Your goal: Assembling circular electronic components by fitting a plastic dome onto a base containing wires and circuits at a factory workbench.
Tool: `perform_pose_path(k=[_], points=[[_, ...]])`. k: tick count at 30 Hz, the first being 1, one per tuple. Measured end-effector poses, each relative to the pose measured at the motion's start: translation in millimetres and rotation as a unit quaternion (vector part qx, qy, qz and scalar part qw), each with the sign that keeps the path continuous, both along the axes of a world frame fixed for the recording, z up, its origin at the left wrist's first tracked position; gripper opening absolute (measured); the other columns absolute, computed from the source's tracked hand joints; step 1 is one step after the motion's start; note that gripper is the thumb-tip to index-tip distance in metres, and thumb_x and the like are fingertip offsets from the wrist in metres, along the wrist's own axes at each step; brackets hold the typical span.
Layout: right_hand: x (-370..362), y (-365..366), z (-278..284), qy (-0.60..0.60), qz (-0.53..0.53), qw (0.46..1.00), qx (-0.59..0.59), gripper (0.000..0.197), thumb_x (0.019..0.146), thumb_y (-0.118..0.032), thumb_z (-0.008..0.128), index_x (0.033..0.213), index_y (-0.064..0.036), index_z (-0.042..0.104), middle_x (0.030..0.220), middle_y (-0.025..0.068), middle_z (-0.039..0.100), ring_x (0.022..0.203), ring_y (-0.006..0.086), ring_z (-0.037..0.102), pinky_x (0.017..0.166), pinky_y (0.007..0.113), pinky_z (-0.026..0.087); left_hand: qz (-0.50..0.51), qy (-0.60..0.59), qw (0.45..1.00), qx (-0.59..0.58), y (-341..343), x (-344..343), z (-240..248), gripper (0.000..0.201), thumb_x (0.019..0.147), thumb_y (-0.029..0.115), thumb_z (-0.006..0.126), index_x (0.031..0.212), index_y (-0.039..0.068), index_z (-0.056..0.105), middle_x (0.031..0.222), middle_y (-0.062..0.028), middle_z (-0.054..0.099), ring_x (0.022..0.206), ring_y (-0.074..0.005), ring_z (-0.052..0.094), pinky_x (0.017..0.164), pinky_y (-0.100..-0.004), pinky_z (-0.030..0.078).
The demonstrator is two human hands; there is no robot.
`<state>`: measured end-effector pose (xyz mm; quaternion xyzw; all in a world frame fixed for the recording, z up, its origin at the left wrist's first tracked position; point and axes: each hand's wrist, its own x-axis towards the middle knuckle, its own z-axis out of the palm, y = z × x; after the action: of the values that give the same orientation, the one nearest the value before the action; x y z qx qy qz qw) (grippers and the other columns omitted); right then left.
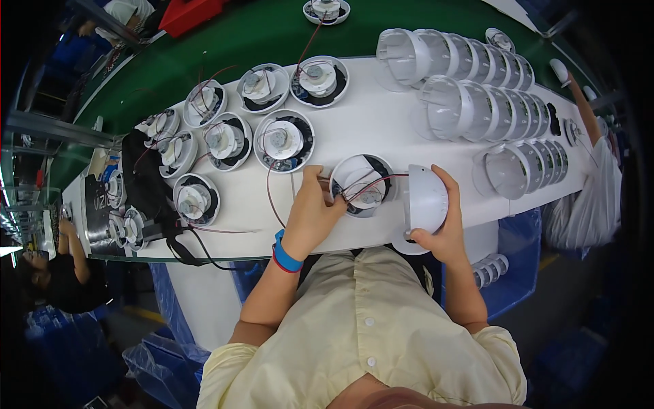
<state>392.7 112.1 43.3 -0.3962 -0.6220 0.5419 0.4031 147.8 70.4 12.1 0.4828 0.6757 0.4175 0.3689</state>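
On the white table in front of me lies a round white housing [368, 192] with a white inner part and dark lining. My left hand [315, 210] is at its left edge, fingers closed around the end of a thin red wire [373, 182]. The wire runs across the housing to a white dome-shaped cover [428, 199]. My right hand [446, 221] holds this cover on its side, thumb below and fingers round its right. The cover's open side faces the housing. What exactly sits between my left fingertips is partly hidden.
Several similar round housings [278, 140] with loose wires stand at the left and back. Three rows of nested clear-and-white covers [470, 109] lie at the right. A black bag [143, 174] is on the left. Below the right edge is a blue bin [514, 273].
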Motion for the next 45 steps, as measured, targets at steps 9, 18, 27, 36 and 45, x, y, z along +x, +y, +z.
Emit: perform_pose_path(k=[9, 18, 27, 36, 45], points=[[2, -5, 0, 0.062, -0.022, 0.995, -0.077, 0.112, 0.061, -0.033, 0.086, 0.148, -0.0034, 0.022, 0.132, 0.0155, 0.044, 0.119, 0.0260, 0.049, 0.100, 0.037, 0.041, -0.123, -0.032, 0.992, -0.013, 2, 3, -5, 0.059, 0.076, 0.000, 0.068, 0.130, -0.002, 0.043, 0.107, -0.0171, 0.054, 0.097, -0.0244, 0.061, 0.078, -0.0304, 0.052], [-32, -27, -19, -0.125, -0.139, 0.954, 0.236, 0.111, 0.057, -0.023, 0.088, 0.145, -0.0004, 0.024, 0.139, 0.0180, 0.033, 0.127, 0.0304, 0.041, 0.106, 0.041, 0.037, -0.015, -0.278, 0.956, 0.092, 1, 50, -16, 0.063, 0.081, -0.007, 0.065, 0.135, 0.000, 0.034, 0.126, -0.0154, 0.051, 0.116, -0.0225, 0.055, 0.097, -0.0331, 0.048], [-51, -10, -16, -0.133, -0.127, 0.952, 0.246, 0.104, 0.062, -0.022, 0.086, 0.144, 0.0000, 0.025, 0.137, 0.0174, 0.034, 0.126, 0.0304, 0.041, 0.106, 0.041, 0.037, -0.084, -0.357, 0.926, 0.093, -1, 51, -3, 0.087, 0.075, -0.007, 0.073, 0.146, 0.002, 0.024, 0.143, -0.0159, 0.037, 0.134, -0.0258, 0.040, 0.110, -0.0377, 0.036], [-64, -19, -50, -0.032, -0.062, 0.938, 0.340, 0.109, 0.061, -0.037, 0.086, 0.145, -0.0018, 0.027, 0.141, 0.0292, 0.031, 0.125, 0.0442, 0.039, 0.103, 0.052, 0.038, -0.113, -0.497, 0.849, 0.136, 1, 39, 13, 0.077, 0.099, 0.061, 0.017, 0.152, 0.005, 0.019, 0.154, -0.0156, 0.029, 0.140, -0.0296, 0.033, 0.114, -0.0417, 0.030], [-67, 4, -10, -0.091, 0.025, 0.979, 0.183, 0.085, 0.081, -0.038, 0.074, 0.144, -0.0033, 0.030, 0.139, 0.0232, 0.038, 0.128, 0.0352, 0.040, 0.106, 0.045, 0.035, -0.027, -0.604, 0.796, -0.029, 18, 23, 22, 0.068, 0.102, 0.056, 0.023, 0.145, 0.004, 0.036, 0.148, -0.0146, 0.037, 0.128, -0.0286, 0.049, 0.107, -0.0417, 0.040]])
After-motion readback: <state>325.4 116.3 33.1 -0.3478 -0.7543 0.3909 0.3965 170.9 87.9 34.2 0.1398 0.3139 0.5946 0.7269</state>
